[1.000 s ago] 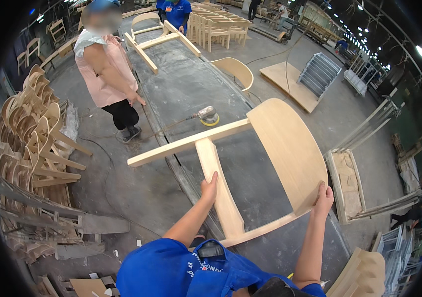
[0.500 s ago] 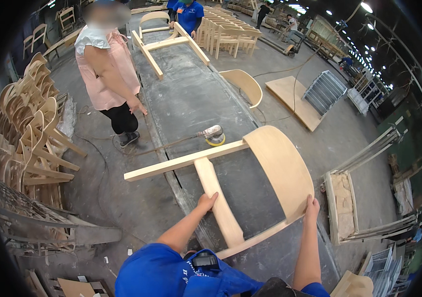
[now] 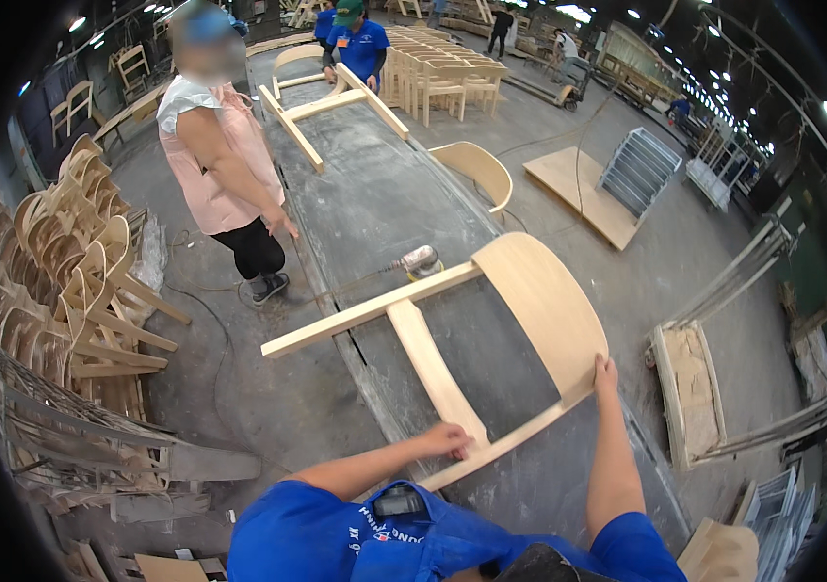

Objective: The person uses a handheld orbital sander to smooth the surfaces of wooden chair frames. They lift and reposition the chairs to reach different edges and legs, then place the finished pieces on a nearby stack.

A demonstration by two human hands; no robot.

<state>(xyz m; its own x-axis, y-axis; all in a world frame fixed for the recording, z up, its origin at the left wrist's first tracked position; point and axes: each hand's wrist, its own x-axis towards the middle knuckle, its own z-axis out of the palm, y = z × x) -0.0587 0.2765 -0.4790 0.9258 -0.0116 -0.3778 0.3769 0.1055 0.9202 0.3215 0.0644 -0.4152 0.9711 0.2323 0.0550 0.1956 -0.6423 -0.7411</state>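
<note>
A pale wooden chair frame (image 3: 546, 320) is set across the near part of the grey worktop (image 3: 374, 184), its legs running slantwise — far-leg tip beyond the left long edge, curved backrest toward the right long edge. The backrest's rim is pinched at its near corner by the right hand (image 3: 606, 375), thumb uppermost. By the left hand (image 3: 446, 440), its fingers curled, the near end of the crosspiece (image 3: 433, 373) is met, beside its joint with the near leg; whether wood is gripped there or only touched cannot be told. The near leg is thus placed closest to both hands, while the far leg is left well apart from them — just short of a sander (image 3: 419, 260).
</note>
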